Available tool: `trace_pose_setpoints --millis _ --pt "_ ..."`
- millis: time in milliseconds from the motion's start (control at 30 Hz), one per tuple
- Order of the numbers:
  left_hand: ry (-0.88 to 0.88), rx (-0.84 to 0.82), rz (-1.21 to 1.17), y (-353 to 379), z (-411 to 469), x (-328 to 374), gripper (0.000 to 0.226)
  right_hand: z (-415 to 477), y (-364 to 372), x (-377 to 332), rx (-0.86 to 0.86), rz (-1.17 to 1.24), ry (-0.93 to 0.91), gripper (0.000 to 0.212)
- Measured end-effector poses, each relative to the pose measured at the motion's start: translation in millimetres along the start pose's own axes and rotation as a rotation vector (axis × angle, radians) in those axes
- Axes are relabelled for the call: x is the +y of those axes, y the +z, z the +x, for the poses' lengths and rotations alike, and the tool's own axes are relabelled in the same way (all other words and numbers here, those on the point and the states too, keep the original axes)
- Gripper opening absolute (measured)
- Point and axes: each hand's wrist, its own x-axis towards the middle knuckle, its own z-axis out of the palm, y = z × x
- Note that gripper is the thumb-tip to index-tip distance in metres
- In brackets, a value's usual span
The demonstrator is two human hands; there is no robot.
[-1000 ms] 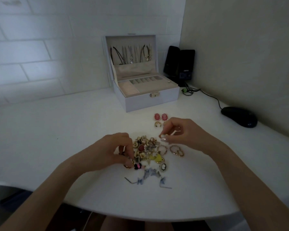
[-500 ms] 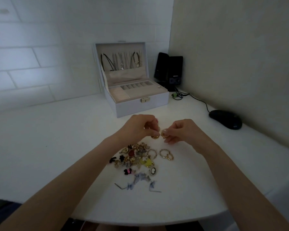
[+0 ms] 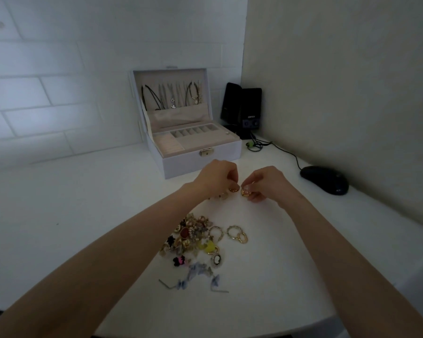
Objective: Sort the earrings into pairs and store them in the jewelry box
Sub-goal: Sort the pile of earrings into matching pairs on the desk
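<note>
Left hand pinches one shiny gold earring | right hand pinches a second gold earring | one open white jewelry box

A white bench with a rounded front edge meets two walls at a corner. At the back stands a white jewelry box with a gold clasp, lid open. Just to its right, in the corner, are two black speakers. A thin black cable runs from there to a black computer mouse by the right wall. Nearer the front lies a mixed heap of small earrings, with two linked gold hoop earrings just to its right and pale blue bow earrings on its near side.
</note>
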Motion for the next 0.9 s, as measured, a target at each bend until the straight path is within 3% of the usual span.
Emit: trace_pose_setpoints --millis 200,433,900 --pt "-0.047 0.038 0.066 8.0 12.0 -6.3 0.013 10.8 4.1 15.0 0.08 0.038 -0.073 0.018" --pt "-0.078 0.052 0.069 12.1 19.8 -12.0 0.014 18.2 17.2 22.4 0.204 -0.25 -0.244 0.024" --pt "-0.054 0.046 0.105 14.1 19.2 -16.2 0.023 22.2 13.9 22.6 0.182 -0.294 -0.228 0.03"
